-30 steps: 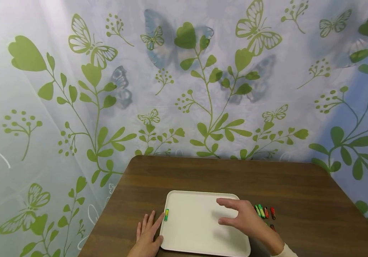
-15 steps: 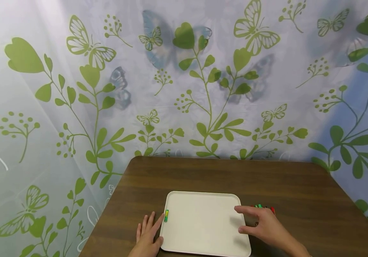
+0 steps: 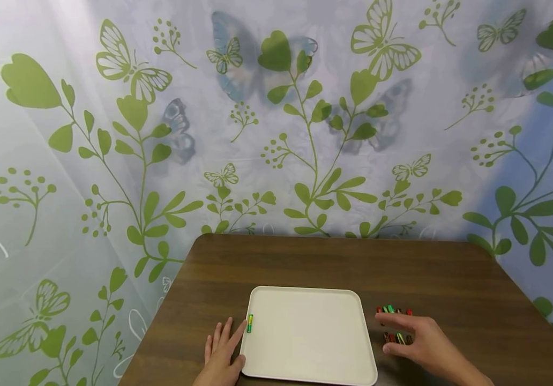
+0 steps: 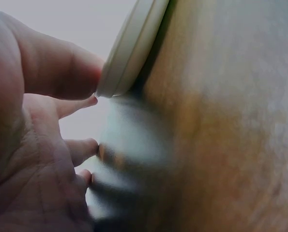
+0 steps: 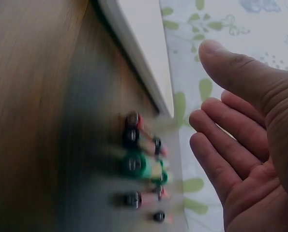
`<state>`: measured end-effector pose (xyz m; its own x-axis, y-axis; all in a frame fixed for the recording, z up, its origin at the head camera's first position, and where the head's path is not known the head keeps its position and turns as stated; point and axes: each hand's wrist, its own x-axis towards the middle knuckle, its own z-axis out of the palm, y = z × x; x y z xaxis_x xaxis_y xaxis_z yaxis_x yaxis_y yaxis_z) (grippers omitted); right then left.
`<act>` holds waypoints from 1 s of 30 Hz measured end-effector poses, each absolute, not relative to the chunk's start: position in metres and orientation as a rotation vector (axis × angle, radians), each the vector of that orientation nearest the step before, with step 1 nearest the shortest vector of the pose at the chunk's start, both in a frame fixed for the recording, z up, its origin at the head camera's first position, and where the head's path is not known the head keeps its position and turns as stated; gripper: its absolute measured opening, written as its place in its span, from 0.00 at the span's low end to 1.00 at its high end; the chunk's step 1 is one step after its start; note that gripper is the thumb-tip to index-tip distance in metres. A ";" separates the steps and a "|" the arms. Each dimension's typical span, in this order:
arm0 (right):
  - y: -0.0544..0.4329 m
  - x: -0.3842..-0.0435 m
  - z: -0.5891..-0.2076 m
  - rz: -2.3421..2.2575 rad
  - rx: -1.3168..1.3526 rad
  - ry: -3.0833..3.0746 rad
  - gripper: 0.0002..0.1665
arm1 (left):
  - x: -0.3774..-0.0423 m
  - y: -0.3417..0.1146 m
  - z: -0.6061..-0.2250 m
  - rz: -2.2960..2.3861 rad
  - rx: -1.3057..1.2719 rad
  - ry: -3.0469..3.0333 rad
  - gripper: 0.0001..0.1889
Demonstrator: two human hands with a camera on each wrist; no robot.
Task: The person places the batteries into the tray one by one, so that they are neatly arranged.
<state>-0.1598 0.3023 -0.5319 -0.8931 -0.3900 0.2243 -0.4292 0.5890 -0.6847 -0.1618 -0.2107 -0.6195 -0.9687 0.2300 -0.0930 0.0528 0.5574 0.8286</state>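
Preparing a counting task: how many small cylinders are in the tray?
1: a green-and-yellow cylinder, just inside the left edge of the tray; none appear hidden there.

No text or number can be read; any print on the small green-and-yellow cylinder (image 3: 249, 323) and the red, green and black cylinders (image 5: 143, 165) is blurred.

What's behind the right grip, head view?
Batteries on the table: one row's ends show beyond the right grip, part of a second row shows in its gap. What the grip itself covers can't be seen, so no sure count.
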 end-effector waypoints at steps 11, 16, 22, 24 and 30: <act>0.339 -0.154 -0.531 0.994 0.546 -2.874 0.36 | -0.159 -0.209 -0.610 1.330 0.239 2.660 0.40; 0.352 -0.152 -0.532 0.942 0.458 -3.008 0.37 | -0.158 -0.209 -0.610 1.340 0.240 2.647 0.40; 0.357 -0.151 -0.536 0.883 0.381 -3.052 0.37 | -0.158 -0.209 -0.609 1.345 0.237 2.650 0.40; 0.358 -0.152 -0.539 0.859 0.384 -3.054 0.37 | -0.159 -0.209 -0.610 1.338 0.235 2.659 0.40; 0.359 -0.153 -0.548 0.788 0.384 -3.081 0.39 | -0.159 -0.207 -0.604 1.324 0.227 2.661 0.40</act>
